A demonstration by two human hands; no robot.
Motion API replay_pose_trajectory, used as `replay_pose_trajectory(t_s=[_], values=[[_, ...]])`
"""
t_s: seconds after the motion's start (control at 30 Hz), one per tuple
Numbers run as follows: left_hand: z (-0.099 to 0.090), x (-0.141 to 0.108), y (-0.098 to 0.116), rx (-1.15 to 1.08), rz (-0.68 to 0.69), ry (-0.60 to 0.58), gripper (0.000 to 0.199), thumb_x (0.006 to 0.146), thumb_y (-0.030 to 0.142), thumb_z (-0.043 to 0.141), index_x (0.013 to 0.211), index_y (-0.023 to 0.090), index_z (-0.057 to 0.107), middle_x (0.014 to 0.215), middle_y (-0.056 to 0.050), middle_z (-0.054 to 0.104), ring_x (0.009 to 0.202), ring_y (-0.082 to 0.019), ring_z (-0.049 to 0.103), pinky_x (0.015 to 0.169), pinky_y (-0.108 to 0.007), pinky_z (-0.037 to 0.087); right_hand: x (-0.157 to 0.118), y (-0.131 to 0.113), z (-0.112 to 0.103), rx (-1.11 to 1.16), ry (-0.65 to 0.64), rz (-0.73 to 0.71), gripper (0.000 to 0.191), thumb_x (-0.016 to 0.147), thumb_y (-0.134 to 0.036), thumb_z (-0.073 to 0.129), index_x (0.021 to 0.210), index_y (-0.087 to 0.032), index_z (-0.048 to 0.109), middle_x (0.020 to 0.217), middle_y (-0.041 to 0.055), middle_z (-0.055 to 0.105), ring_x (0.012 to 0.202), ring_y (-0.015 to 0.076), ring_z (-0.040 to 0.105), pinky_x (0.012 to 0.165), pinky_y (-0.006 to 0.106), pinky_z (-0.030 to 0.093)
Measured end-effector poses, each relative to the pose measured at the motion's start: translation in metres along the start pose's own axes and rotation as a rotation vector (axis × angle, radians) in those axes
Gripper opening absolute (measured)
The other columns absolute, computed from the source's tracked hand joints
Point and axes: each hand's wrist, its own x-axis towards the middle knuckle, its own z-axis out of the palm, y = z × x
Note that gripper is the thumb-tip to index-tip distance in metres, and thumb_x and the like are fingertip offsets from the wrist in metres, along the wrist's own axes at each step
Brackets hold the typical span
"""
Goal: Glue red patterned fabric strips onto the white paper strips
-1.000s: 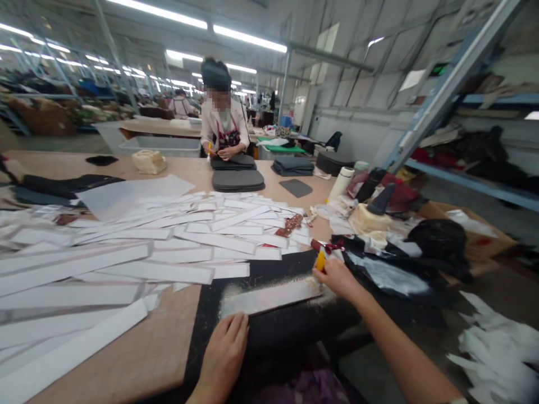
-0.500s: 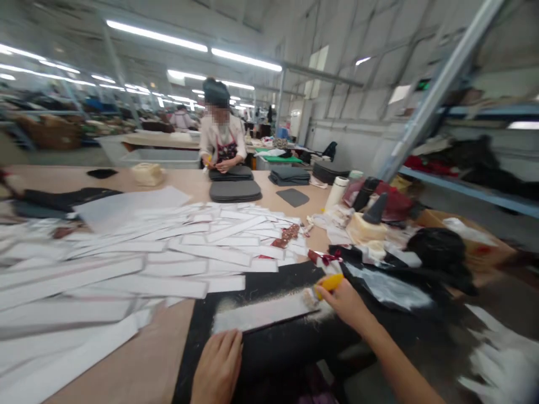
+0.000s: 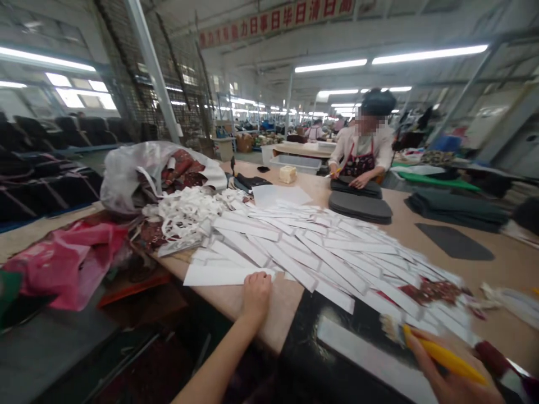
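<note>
My left hand (image 3: 256,294) is at the near left of the table, its fingers curled over the right end of a long white strip (image 3: 219,275). My right hand (image 3: 450,359), at the lower right, grips the yellow handle of a brush (image 3: 446,358). The pale bristles are just above the far edge of a black mat (image 3: 307,331), apart from the single white strip (image 3: 370,353) lying on it. Many loose white strips (image 3: 324,247) overlap across the table beyond both hands.
White ribbon-like scraps (image 3: 189,216) and a clear plastic bag (image 3: 126,174) pile up at the left, near pink plastic (image 3: 76,264). A co-worker (image 3: 364,146) stands across the table behind stacked dark grey pieces (image 3: 360,207). Patterned brown scrap (image 3: 438,292) lies among the strips.
The view has turned left. My left hand has left the strip on the black mat for another at the table's left. The brush has come off the mat's strip, still in my right hand.
</note>
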Motion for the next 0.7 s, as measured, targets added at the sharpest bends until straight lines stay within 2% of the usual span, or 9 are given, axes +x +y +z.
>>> replay_pose_trajectory(t_s=[0.07,0.17,0.3,0.43,0.53,0.7], values=[[0.002,0.004,-0.015,0.048,-0.044,-0.064,0.011,0.081,0.017,0.048,0.087,0.015,0.057,0.088,-0.009,0.058,0.086,-0.023,0.051,0.077,-0.039,0.039,0.016,-0.028,0.013,-0.009,-0.011,-0.086,0.024,0.083,-0.035,0.045,0.091,-0.031,0.068,0.086,0.0059,0.069,0.080,0.0229,0.063,0.072,0.038,0.046],[0.007,0.004,-0.021,-0.010,-0.047,-0.136,0.011,0.082,0.015,0.046,0.082,0.014,0.057,0.086,-0.009,0.057,0.084,-0.022,0.051,0.074,-0.036,0.039,0.033,-0.060,0.025,-0.002,-0.021,-0.173,0.028,0.086,-0.034,0.041,0.087,-0.027,0.067,0.084,0.0065,0.069,0.078,0.0220,0.063,0.072,0.038,0.047],[0.010,0.003,-0.023,-0.113,-0.121,-0.153,0.015,0.084,0.014,0.042,0.080,0.014,0.057,0.084,-0.007,0.059,0.082,-0.020,0.053,0.073,-0.032,0.040,0.048,-0.091,0.041,0.087,-0.057,-0.151,0.022,0.086,-0.034,0.046,0.093,-0.024,0.064,0.086,0.0061,0.069,0.080,0.0219,0.064,0.075,0.037,0.048],[0.003,0.006,-0.033,-0.214,-0.217,-0.180,0.017,0.086,0.017,0.042,0.080,0.015,0.058,0.080,-0.004,0.062,0.076,-0.016,0.057,0.067,-0.027,0.041,0.062,-0.125,0.068,0.267,-0.093,-0.136,0.023,0.085,-0.029,0.049,0.106,-0.024,0.059,0.091,0.0056,0.069,0.080,0.0193,0.064,0.073,0.033,0.051],[-0.007,0.004,-0.037,-0.266,-0.197,-0.208,0.016,0.085,0.017,0.044,0.080,0.017,0.059,0.081,-0.002,0.063,0.077,-0.014,0.058,0.069,-0.025,0.042,0.071,-0.151,0.092,0.363,-0.199,-0.149,0.030,0.087,-0.024,0.044,0.115,-0.023,0.054,0.087,0.0056,0.068,0.075,0.0174,0.063,0.067,0.029,0.052],[-0.015,-0.009,-0.027,-0.178,-0.103,-0.356,0.020,0.084,0.013,0.042,0.084,0.017,0.062,0.087,-0.005,0.063,0.085,-0.020,0.057,0.075,-0.032,0.041,0.076,-0.177,0.129,0.410,-0.349,-0.172,0.038,0.085,-0.015,0.037,0.119,-0.021,0.053,0.081,0.0045,0.066,0.074,0.0175,0.061,0.068,0.029,0.049]])
